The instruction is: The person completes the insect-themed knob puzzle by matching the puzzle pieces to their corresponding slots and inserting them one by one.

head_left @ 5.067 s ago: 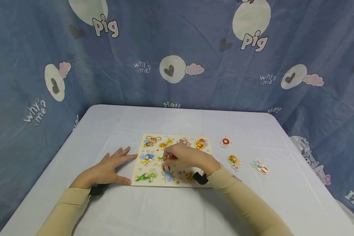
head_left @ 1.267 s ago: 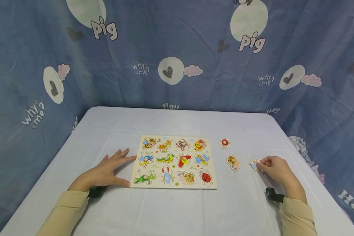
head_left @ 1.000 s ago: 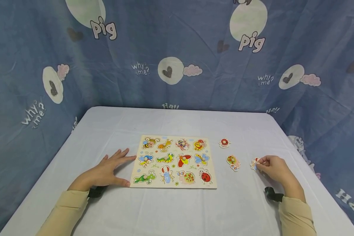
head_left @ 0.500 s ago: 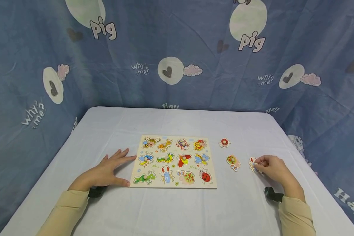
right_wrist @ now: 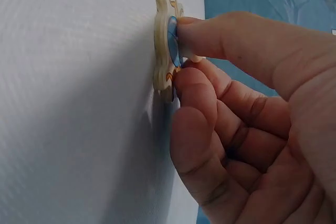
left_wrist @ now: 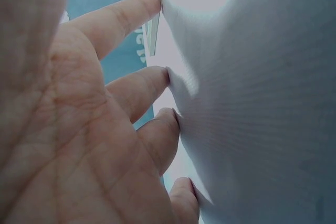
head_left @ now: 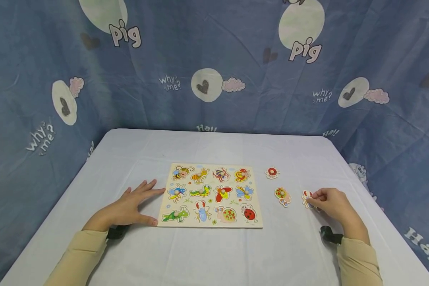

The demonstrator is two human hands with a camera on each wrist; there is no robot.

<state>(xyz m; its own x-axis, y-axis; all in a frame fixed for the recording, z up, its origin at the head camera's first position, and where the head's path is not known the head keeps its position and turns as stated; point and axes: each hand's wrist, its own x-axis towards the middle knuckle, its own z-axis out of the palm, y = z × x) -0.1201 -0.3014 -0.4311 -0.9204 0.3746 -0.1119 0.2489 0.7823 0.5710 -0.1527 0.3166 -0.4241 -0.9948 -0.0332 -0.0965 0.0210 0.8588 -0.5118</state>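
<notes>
In the head view my right hand (head_left: 330,204) pinches a wooden stag beetle puzzle piece (head_left: 306,196), its red horns toward the far side and its blue body partly behind the fingers. The right wrist view has thumb and fingertips on the knob side of the beetle piece (right_wrist: 163,45), which stands close over the white cloth. My left hand (head_left: 130,206) lies spread at the left edge of the insect puzzle board (head_left: 214,225); in the left wrist view its index fingertip is against the board's edge (left_wrist: 157,22). A blue beetle picture (head_left: 201,212) shows in the board's front row.
Right of the board lie a snail piece (head_left: 283,196) and a ladybird piece (head_left: 272,173). Several knobbed insect pieces, such as a caterpillar (head_left: 200,192), sit in the board. Behind the white-covered table (head_left: 218,147) hangs a blue printed curtain (head_left: 146,95).
My right hand has gone from over the board to the beetle piece at the right and taken hold of it. The piece has turned, horns now pointing away. My left hand has stayed put.
</notes>
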